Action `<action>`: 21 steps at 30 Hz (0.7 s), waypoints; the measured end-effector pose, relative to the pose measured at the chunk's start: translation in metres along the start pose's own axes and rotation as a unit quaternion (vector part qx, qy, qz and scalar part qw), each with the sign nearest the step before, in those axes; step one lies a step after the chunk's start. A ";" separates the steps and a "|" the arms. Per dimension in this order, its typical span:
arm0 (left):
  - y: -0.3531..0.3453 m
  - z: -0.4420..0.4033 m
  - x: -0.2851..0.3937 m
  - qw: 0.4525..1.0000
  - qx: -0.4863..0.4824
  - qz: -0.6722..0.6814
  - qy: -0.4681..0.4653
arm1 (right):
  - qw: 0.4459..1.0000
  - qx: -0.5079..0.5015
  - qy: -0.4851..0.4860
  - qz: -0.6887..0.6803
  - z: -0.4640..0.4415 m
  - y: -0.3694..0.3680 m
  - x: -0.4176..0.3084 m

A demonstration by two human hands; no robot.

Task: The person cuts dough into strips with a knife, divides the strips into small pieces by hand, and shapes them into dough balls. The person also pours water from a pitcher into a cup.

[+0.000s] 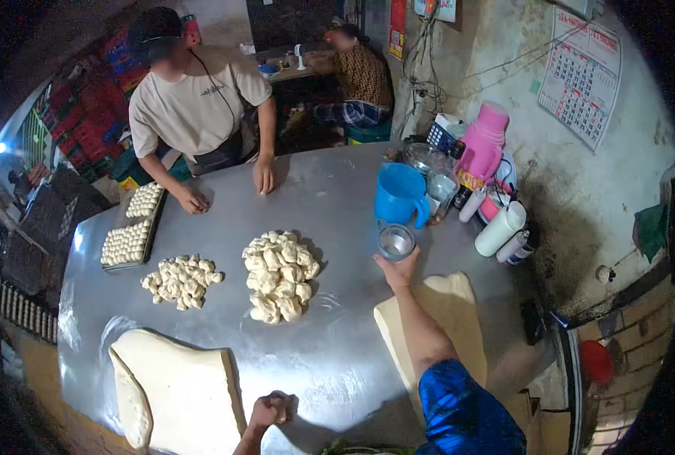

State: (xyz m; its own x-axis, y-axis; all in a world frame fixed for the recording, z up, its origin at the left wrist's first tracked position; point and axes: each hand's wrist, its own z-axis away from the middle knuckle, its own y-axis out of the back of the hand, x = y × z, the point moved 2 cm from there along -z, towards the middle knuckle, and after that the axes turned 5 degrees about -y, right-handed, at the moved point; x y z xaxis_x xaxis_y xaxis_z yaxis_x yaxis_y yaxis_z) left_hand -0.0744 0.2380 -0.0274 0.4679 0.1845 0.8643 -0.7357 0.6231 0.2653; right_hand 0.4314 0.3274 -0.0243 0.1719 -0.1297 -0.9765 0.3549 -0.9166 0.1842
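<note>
My right hand is wrapped round a clear glass cup, just in front of a blue pitcher. Under my right forearm lies a flat sheet of dough. My left hand is closed near the table's front edge; what it holds, if anything, is too small to make out. Left of it spreads a large folded dough slab. A heap of dough pieces sits mid-table, with a smaller heap to its left.
Across the metal table a co-worker rests both hands on it, beside a tray of dough balls. A pink jug and white bottles crowd the right edge. Another person sits behind.
</note>
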 end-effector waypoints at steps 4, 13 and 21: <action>-0.001 0.005 0.002 1.000 -0.001 -0.014 0.007 | 0.996 -0.051 0.006 -0.075 0.010 0.007 -0.001; -0.001 0.002 -0.020 0.998 0.019 -0.045 -0.028 | 0.979 -0.104 0.035 0.172 0.164 0.193 -0.001; -0.003 0.001 -0.025 0.989 0.021 -0.110 -0.101 | 0.879 -0.066 0.301 0.364 0.263 0.330 0.040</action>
State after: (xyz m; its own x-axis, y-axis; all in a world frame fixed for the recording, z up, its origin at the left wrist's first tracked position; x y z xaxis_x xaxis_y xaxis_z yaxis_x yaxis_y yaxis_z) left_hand -0.0841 0.2307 -0.0500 0.5148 -0.1100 0.8502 -0.6483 0.5989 0.4701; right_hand 0.3134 -0.0798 -0.0321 0.8382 -0.4040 -0.3662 0.0464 -0.6163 0.7862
